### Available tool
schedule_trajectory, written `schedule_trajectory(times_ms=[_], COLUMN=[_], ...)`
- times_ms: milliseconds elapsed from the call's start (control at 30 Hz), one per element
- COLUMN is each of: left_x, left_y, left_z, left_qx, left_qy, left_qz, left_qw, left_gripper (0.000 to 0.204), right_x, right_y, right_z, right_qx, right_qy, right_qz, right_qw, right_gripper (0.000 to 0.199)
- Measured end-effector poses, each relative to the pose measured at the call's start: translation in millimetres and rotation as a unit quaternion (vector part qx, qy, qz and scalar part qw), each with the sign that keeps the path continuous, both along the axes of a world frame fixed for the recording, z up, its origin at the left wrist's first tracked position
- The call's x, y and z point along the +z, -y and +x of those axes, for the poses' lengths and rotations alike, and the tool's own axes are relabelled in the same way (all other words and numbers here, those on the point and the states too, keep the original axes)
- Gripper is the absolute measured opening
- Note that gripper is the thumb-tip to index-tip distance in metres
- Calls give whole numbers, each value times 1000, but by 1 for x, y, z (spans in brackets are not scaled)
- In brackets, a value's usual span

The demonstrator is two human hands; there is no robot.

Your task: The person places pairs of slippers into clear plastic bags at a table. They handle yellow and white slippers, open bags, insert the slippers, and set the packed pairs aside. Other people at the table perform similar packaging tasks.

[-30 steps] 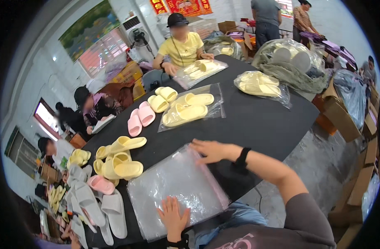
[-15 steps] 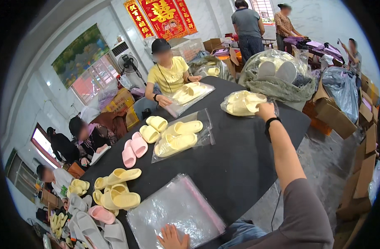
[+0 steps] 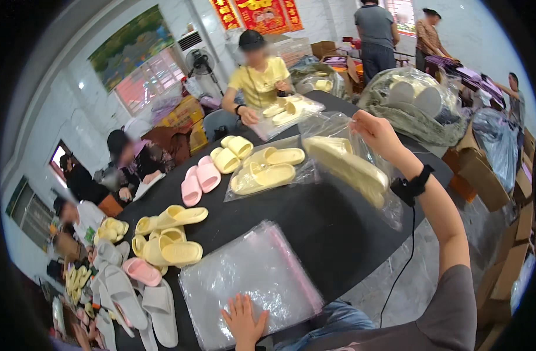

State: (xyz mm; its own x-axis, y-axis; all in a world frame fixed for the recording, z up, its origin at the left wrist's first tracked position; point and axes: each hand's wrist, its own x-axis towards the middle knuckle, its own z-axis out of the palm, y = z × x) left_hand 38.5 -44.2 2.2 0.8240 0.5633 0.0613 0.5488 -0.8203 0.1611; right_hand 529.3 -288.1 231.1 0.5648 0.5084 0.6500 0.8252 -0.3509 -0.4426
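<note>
My left hand (image 3: 244,320) lies flat with spread fingers on a stack of clear plastic bags (image 3: 238,272) edged in pink, at the table's near side. My right hand (image 3: 378,133) pinches the top of a clear bag (image 3: 332,124) and holds it up over the table. Inside that bag hang yellow slippers (image 3: 350,167), tilted down to the right. Left of it, another clear bag with a pair of yellow slippers (image 3: 265,177) lies on the table. Beside that are loose pairs of pink slippers (image 3: 201,180) and yellow slippers (image 3: 231,153).
Loose yellow slippers (image 3: 171,245) and grey slippers (image 3: 161,310) crowd the black table's (image 3: 279,219) left side. Across from me a person in yellow (image 3: 259,82) handles bagged slippers (image 3: 284,111). A big sack of slippers (image 3: 414,108) stands beyond the right end; cardboard boxes (image 3: 478,167) line the right.
My right hand has lifted the bagged yellow slippers off the table's far right and drawn them nearer. My left hand stays on the bag stack. The view has shifted slightly.
</note>
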Motion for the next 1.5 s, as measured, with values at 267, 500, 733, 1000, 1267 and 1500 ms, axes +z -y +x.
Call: schedule_trajectory(times_ms=[267,500,733,1000,1267,1500], left_x=[-2,6,-25,-54,-69,-32], left_y=[0,-1,-6,-11,-21,-12], left_z=[6,14,-3,-18,-19,-11], left_qx=[-11,-68,-43,-12,-75,-42], left_qy=[105,217,127,57,145,101], left_qz=[16,33,33,-50,109,48], left_qw=[994,973,990,997,981,993], left_gripper=[77,72,70,67,65,65], right_x=[21,-107,-138,-145,-146,-200], right_y=[-85,-104,-46,-16,-55,-70], right_z=[-143,-289,-313,-289,-320,-346], right_qx=[229,452,309,265,442,437], right_qy=[275,262,-197,-107,-273,-124], right_qz=[14,-247,-215,-126,-125,0], right_qw=[934,816,905,950,845,891], right_gripper=[32,39,47,15,64,46])
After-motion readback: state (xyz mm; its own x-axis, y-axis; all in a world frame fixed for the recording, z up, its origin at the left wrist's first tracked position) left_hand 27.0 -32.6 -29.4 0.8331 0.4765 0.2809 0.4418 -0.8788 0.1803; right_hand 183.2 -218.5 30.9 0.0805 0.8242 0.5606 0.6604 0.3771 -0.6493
